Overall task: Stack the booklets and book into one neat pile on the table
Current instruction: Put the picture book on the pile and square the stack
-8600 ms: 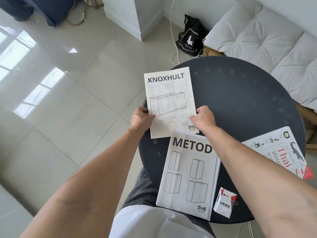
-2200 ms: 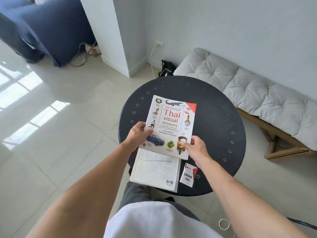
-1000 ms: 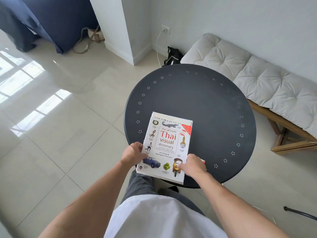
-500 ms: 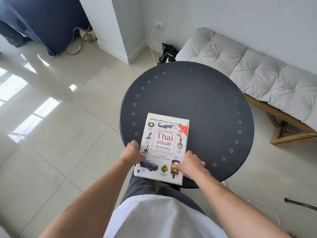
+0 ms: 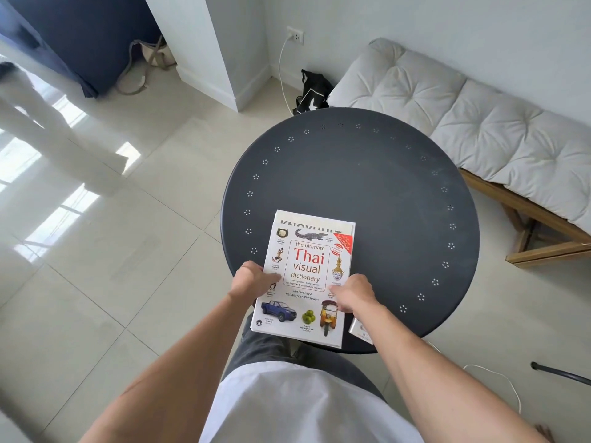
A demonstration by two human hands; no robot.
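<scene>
Pile: the Thai dictionary point(image 5: 303, 279) lies on the booklets point(image 5: 315, 220) at the table point(image 5: 383, 193) lower-centre rim.
Left hand point(image 5: 252, 279): fingers flat against the book's left edge.
Right hand point(image 5: 355, 294): pressing its right side; grip unclear.
Risk: near edge overhangs; a nudge could tip everything floorward.
Change: half a second ago both hands sat lower.

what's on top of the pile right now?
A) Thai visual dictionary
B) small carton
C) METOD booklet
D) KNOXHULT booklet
A: the Thai visual dictionary lies cover-up on top, with only the top strip of the KNOXHULT booklet showing beyond its far edge; the left hand and right hand rest on its side edges.
</scene>
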